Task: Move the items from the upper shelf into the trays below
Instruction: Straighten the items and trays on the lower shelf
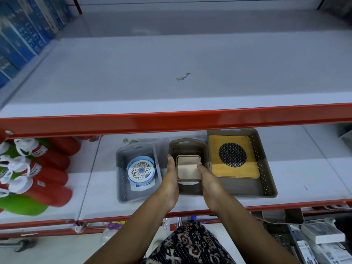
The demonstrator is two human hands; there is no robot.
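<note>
Hands flank the square beige plastic container: left hand and right hand grip opposite sides, keeping it level inside my small brown plastic tray.

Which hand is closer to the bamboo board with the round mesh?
The right hand: it is beside the bamboo board, one tray over. The left hand is across the beige square container, farther left.

On the lower shelf we see three trays side by side: grey tray, small brown tray, large brown tray (bottles lie leftward).
</note>
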